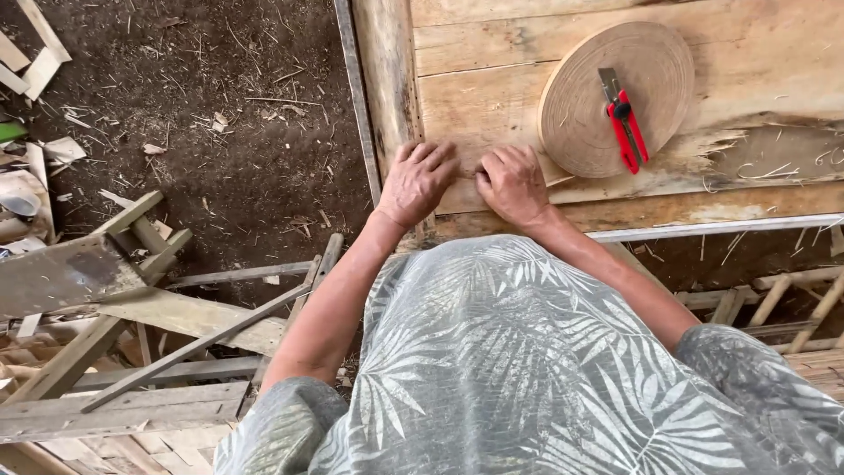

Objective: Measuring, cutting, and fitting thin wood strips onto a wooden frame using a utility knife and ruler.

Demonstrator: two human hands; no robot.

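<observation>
Nearest, the grey leaf-print shirt (pixel 527 369) filled the bottom. Both arms reached up to the wooden table (pixel 492 62). The left hand (pixel 418 183) and right hand (pixel 512 185) lay knuckles-up, fingers curled, side by side at the near edge; whether they pinched anything, I could not tell. Just beyond sat the coiled strip roll (pixel 585 114), a red utility knife (pixel 626 121) on top.

Your left hand (pixel 417 182) and right hand (pixel 514 185) rest side by side on the workbench (pixel 492 53); the coiled strip (pixel 587 105) lies just right, cutter (pixel 626 123) on it.
</observation>
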